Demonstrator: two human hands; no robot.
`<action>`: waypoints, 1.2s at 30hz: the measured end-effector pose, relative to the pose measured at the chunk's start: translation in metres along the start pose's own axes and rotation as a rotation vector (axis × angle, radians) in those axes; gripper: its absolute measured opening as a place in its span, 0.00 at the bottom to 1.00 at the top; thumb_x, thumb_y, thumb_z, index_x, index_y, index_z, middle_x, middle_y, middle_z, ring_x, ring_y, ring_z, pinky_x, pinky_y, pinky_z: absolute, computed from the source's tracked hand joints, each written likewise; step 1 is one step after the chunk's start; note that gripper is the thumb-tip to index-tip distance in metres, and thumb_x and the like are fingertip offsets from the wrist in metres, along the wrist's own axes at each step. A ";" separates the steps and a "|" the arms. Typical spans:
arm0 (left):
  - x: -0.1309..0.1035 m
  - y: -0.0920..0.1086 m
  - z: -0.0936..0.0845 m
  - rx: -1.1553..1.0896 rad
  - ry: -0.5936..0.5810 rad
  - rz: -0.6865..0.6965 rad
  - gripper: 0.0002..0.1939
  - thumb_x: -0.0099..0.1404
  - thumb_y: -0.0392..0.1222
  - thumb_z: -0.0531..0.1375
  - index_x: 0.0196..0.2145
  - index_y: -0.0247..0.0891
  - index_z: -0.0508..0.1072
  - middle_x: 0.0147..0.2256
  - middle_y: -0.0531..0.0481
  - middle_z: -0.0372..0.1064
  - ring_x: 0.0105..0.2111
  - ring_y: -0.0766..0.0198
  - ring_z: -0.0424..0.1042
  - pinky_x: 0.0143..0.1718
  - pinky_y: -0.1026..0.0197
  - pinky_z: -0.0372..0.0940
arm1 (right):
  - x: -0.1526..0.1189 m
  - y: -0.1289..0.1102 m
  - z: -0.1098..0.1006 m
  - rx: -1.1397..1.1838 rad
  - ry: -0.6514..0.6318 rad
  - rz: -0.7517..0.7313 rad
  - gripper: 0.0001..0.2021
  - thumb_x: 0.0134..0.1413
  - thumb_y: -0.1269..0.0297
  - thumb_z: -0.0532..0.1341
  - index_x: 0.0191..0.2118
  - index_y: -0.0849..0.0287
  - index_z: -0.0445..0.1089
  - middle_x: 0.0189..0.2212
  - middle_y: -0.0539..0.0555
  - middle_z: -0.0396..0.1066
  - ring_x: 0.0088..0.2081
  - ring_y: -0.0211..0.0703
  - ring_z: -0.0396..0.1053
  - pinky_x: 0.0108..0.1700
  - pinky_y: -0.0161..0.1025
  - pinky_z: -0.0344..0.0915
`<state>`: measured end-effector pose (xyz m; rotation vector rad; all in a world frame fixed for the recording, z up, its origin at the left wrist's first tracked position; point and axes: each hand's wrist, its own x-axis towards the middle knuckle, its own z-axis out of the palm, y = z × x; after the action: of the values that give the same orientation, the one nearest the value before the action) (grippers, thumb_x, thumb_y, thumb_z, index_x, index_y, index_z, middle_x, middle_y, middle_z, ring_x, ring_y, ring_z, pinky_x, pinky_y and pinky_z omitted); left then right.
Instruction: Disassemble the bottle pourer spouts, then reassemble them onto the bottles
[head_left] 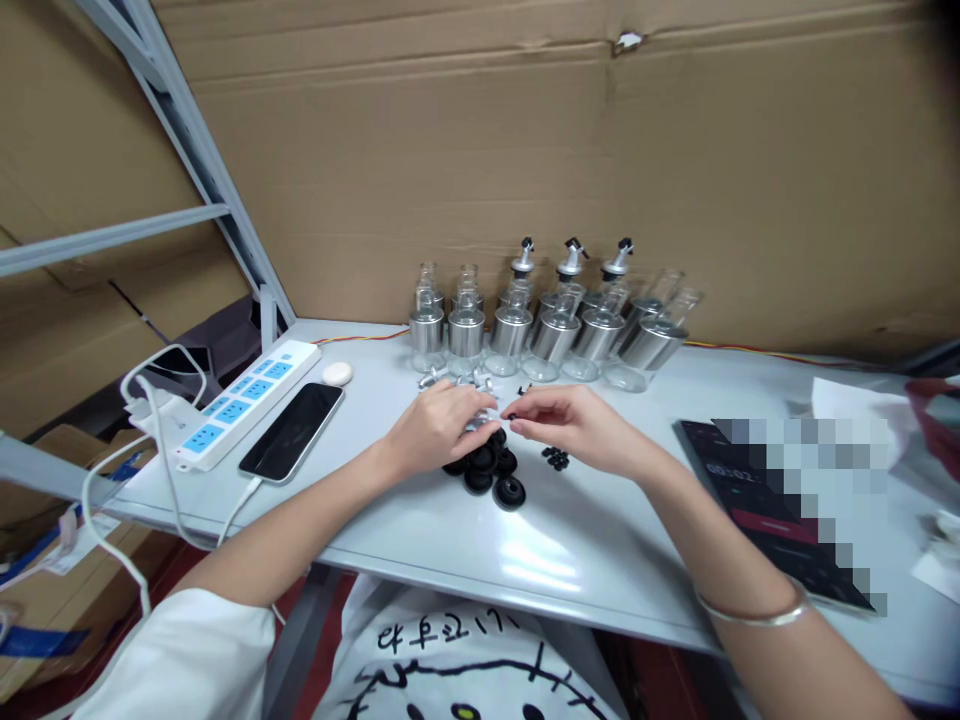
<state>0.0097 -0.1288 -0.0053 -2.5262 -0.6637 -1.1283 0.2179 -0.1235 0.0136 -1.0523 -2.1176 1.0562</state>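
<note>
My left hand (448, 425) is closed near the middle of the table, its fingers round a pale silvery piece (484, 415), apparently a pourer spout, mostly hidden by the fingers. Just right of it, my right hand (574, 425) pinches a small black part (512, 416) between thumb and fingertips. Black round rubber stoppers (510, 492) lie heaped below the left hand. Several tiny black pieces (556, 457) sit in a cluster under the right hand. More silvery spouts (432, 378) lie behind the left hand, with a few small black bits (524, 390) beside them.
Glass bottles with steel sleeves (512, 330) stand in rows at the back; three at the rear carry pourers (571, 258). To the left are a power strip (247, 400), a phone (294, 432) and a white round object (337, 373). A tablet (750, 500) showing a timer lies right.
</note>
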 end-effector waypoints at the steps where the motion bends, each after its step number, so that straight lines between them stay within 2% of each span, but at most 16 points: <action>1: 0.000 0.000 0.000 -0.013 -0.001 -0.018 0.05 0.68 0.39 0.51 0.35 0.34 0.64 0.26 0.51 0.68 0.24 0.67 0.66 0.28 0.64 0.59 | -0.001 0.004 -0.008 -0.032 -0.023 0.043 0.13 0.49 0.58 0.59 0.36 0.61 0.75 0.29 0.54 0.74 0.29 0.40 0.68 0.32 0.37 0.64; 6: 0.000 -0.001 -0.001 -0.038 -0.023 -0.040 0.04 0.67 0.36 0.50 0.34 0.35 0.63 0.25 0.51 0.66 0.24 0.67 0.64 0.28 0.64 0.60 | -0.004 0.025 -0.034 -0.277 -0.099 0.242 0.12 0.47 0.66 0.57 0.37 0.61 0.74 0.24 0.52 0.73 0.26 0.39 0.68 0.29 0.35 0.62; 12: -0.001 0.000 -0.001 -0.055 -0.013 0.025 0.03 0.66 0.36 0.51 0.34 0.36 0.62 0.25 0.52 0.67 0.24 0.67 0.66 0.26 0.63 0.60 | -0.002 0.034 -0.031 -0.421 -0.160 0.287 0.07 0.44 0.71 0.57 0.27 0.60 0.73 0.23 0.51 0.73 0.25 0.39 0.67 0.30 0.35 0.62; 17: -0.001 0.000 -0.002 -0.059 0.010 0.042 0.02 0.65 0.36 0.52 0.34 0.36 0.63 0.26 0.51 0.68 0.25 0.67 0.68 0.27 0.63 0.61 | -0.002 0.038 -0.030 -0.398 -0.172 0.272 0.12 0.48 0.61 0.58 0.23 0.59 0.74 0.20 0.52 0.73 0.23 0.40 0.64 0.27 0.37 0.60; 22: -0.002 0.000 -0.002 -0.056 0.002 0.036 0.03 0.65 0.37 0.51 0.35 0.36 0.64 0.27 0.50 0.69 0.27 0.65 0.69 0.28 0.63 0.63 | -0.003 0.041 -0.028 -0.295 -0.206 0.274 0.17 0.49 0.52 0.58 0.23 0.59 0.75 0.18 0.52 0.71 0.21 0.39 0.62 0.25 0.37 0.57; 28: -0.002 0.000 -0.001 -0.041 -0.015 0.018 0.05 0.66 0.37 0.50 0.34 0.36 0.64 0.26 0.50 0.69 0.26 0.66 0.68 0.27 0.63 0.63 | -0.001 0.038 -0.022 -0.376 -0.210 0.223 0.13 0.47 0.55 0.60 0.21 0.58 0.72 0.18 0.50 0.69 0.21 0.37 0.59 0.26 0.36 0.56; 33: -0.003 -0.001 0.000 -0.036 -0.007 0.015 0.04 0.66 0.36 0.51 0.34 0.36 0.64 0.27 0.50 0.69 0.28 0.65 0.69 0.29 0.63 0.64 | -0.003 0.035 -0.025 -0.402 -0.233 0.248 0.10 0.48 0.58 0.59 0.25 0.58 0.74 0.23 0.52 0.72 0.25 0.39 0.62 0.29 0.37 0.58; 36: -0.003 -0.001 0.000 -0.044 -0.009 0.014 0.03 0.65 0.36 0.51 0.35 0.36 0.64 0.27 0.49 0.69 0.28 0.65 0.69 0.29 0.62 0.65 | -0.004 0.034 -0.028 -0.438 -0.220 0.287 0.11 0.48 0.57 0.59 0.24 0.58 0.73 0.20 0.51 0.71 0.23 0.39 0.62 0.27 0.37 0.57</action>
<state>0.0070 -0.1288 -0.0077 -2.5699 -0.6291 -1.1395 0.2546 -0.1024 0.0001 -1.5445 -2.5011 0.8838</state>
